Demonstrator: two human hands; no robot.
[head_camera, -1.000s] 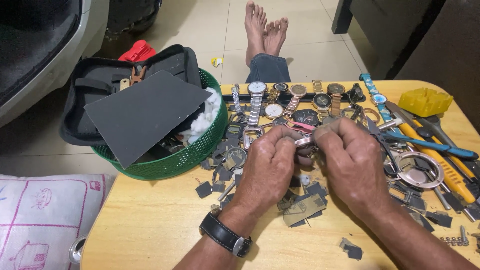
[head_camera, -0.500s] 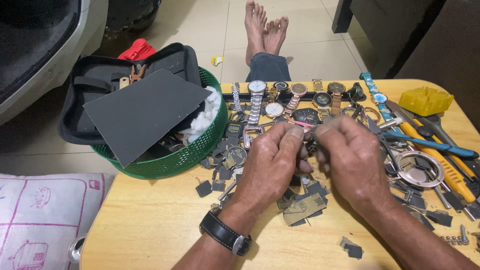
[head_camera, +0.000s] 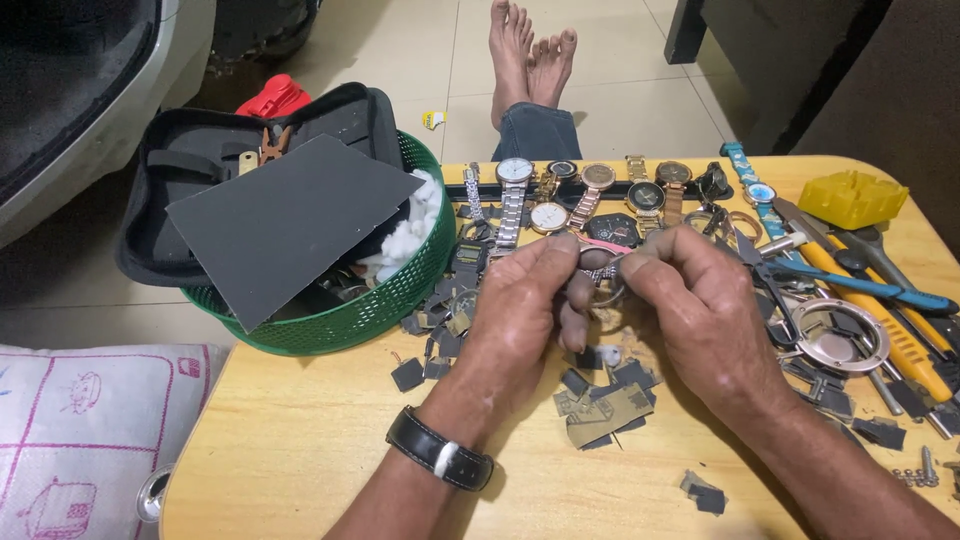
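a: what's on the table from where you sit?

b: i see pale, smooth wood, littered with flat dark scraps, angular and matte, some olive-brown. along the far edge lies a row of wristwatches, metal link bands, round faces, silver and rose-gold tones. to my right there's a round metal ring tool, shiny, next to blue-handled pliers and a yellow-handled tool. a yellow plastic block sits at the far right corner.

a: and the left side?

b: a green plastic mesh basket, holding a black soft zip case, a flat dark grey sheet tilted across it, and white cotton wadding.

a: the hands?

b: my left hand is curled, thumb and forefinger pinched on a small metal watch piece, held just above the scraps in front of the watch row. my right hand is pinched on the same piece from the other side, fingers bent close. the two hands touch at the fingertips. most of the piece is hidden, so i can't tell its exact shape. a black strap wraps my left wrist.
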